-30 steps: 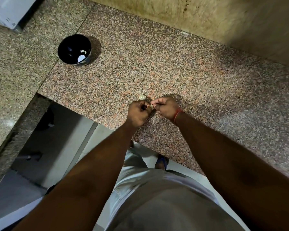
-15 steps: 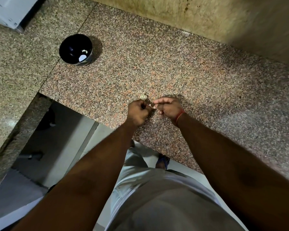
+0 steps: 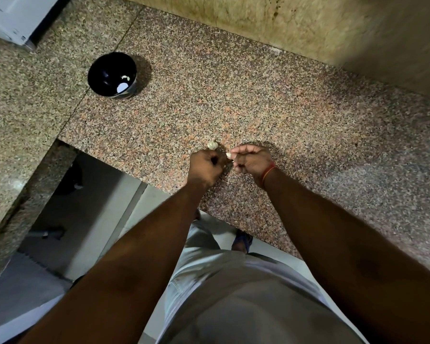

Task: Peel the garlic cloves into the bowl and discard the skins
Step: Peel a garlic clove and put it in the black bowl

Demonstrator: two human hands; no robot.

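Two hands meet over the near part of the granite counter [image 3: 258,100]. Left hand [image 3: 205,167]: fingers curled into a fist, knuckles up; whether it grips anything inside cannot be told. Right hand [image 3: 252,161]: thumb and forefinger pinched together on a small pale garlic clove [image 3: 228,155], which sits between the two hands, touching or nearly touching the left fist. A red thread [image 3: 268,171] circles the right wrist. One garlic piece [image 3: 212,144] lies on the counter just beyond the left hand. Black bowl [image 3: 97,70] stands upright, well apart, far left; pale bits [image 3: 123,87] lie inside it, too small to identify.
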